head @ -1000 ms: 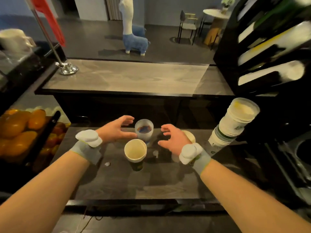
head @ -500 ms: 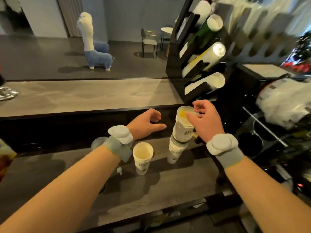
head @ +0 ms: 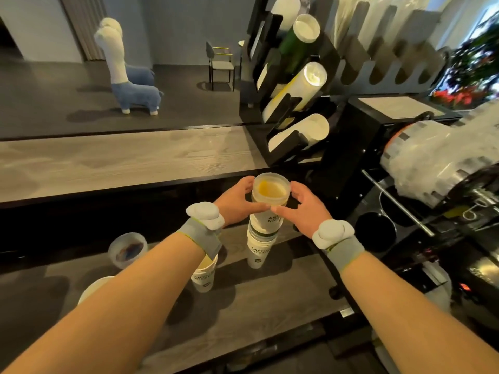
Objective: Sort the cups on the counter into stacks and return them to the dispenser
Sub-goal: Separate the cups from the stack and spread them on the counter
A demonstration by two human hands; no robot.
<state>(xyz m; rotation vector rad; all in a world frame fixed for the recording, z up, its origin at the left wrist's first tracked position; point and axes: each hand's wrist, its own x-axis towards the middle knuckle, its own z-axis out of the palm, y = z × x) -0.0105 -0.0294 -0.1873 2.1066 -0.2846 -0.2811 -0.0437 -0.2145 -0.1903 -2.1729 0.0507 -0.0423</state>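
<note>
1. The dispenser [head: 294, 103] stands at the counter's back right, with stacks of cups lying in its slanted slots.
2. On the counter [head: 270, 306], a tall stack of cups [head: 260, 238] stands upright; judging by this, sorting is partly done and nothing here is returned yet.
3. The left hand [head: 235, 201] and right hand [head: 302, 209] grasp the stack's top cup [head: 270, 188] from both sides.
4. 3 loose cups remain: a clear cup [head: 128, 251], a paper cup [head: 204, 278], and a rim [head: 93, 287] behind the left forearm.
</note>
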